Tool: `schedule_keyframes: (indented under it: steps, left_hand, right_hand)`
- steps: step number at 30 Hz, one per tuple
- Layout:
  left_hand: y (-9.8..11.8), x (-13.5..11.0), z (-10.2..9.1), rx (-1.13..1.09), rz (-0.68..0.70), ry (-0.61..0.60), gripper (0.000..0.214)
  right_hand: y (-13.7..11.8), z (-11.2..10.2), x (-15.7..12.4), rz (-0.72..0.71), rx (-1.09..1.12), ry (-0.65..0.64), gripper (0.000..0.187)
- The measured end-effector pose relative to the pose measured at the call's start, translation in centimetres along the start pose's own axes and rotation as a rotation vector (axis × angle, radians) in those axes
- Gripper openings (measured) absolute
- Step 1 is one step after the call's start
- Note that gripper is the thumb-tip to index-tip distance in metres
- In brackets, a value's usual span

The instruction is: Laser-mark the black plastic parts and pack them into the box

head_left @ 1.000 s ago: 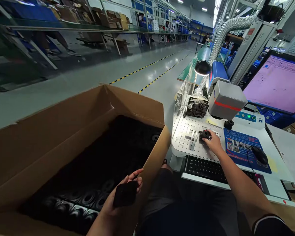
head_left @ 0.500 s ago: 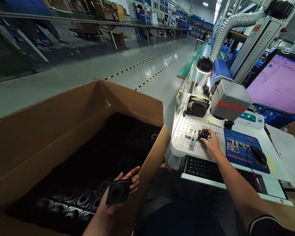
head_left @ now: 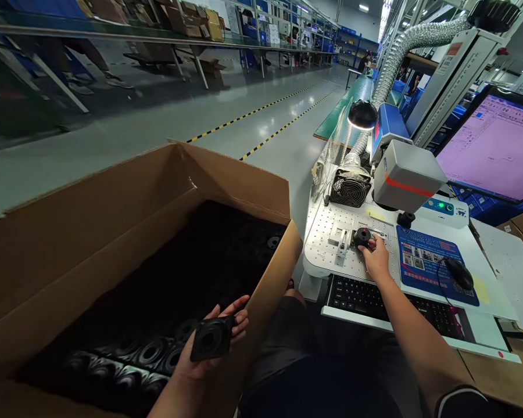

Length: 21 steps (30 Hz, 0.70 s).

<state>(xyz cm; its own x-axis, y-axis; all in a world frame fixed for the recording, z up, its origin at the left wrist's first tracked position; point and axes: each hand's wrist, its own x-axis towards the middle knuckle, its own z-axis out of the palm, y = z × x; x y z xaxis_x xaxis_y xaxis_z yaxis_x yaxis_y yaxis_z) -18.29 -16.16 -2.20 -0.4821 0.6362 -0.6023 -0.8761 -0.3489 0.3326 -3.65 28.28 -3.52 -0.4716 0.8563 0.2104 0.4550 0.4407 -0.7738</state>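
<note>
My left hand (head_left: pixel 200 360) is palm up at the near edge of the carton, its fingers loosely stretched. It holds a black square part (head_left: pixel 211 338) with a round ring in its middle, like a small speaker. Over on the white perforated plate (head_left: pixel 320 247), the thumb and fingers of my right hand (head_left: pixel 377 255) grip a second black speaker-like part (head_left: pixel 361 236). A red light spot shows on that part. It sits against a small metal fixture (head_left: pixel 342 241), and its underside is hidden.
The open carton (head_left: pixel 244 186) on the left contains several similar black parts (head_left: pixel 150 351). A grey machine head (head_left: pixel 407 177) hangs above the plate, beside a fan (head_left: pixel 350 190). Keyboard (head_left: pixel 361 299), mouse (head_left: pixel 458 274) and monitor (head_left: pixel 492 148) are to the right.
My right hand has shifted slightly, with its fingers drawn in closer around the part at the fixture. My left hand has hardly moved and still holds its part.
</note>
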Motion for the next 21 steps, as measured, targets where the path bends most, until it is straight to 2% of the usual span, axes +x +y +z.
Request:
schedule_keyframes:
  steps: [5, 7, 9, 12, 15, 18, 21]
  left_hand:
    - [0.0, 0.1, 0.1, 0.007, -0.003, 0.024, 0.037]
    - [0.0, 0.4, -0.2, 0.026, 0.010, 0.014, 0.038]
    - [0.0, 0.6, -0.5, 0.043, 0.018, 0.008, 0.038]
    - [-0.1, 0.9, -0.5, 0.045, 0.022, 0.014, 0.040]
    - [-0.4, 0.9, -0.2, 0.046, 0.038, 0.022, 0.040]
    - [-0.7, 0.8, 0.0, 0.045, 0.054, 0.009, 0.040]
    - [-0.9, 0.8, 0.0, 0.035, 0.059, -0.021, 0.040]
  right_hand:
    - [-0.8, -0.4, 0.1, 0.028, 0.008, -0.032, 0.075]
    - [-1.2, -1.6, -0.4, 0.047, 0.005, -0.041, 0.080]
    - [-1.3, -3.4, -1.9, 0.019, 0.022, -0.013, 0.075]
    - [-0.7, -6.7, -6.0, -0.112, 0.067, 0.047, 0.055]
    - [0.5, -9.1, -11.5, -0.172, 0.074, 0.036, 0.044]
    - [2.0, -9.8, -16.3, -0.146, 0.048, -0.027, 0.040]
    - [3.0, -9.2, -19.1, -0.125, 0.024, -0.074, 0.041]
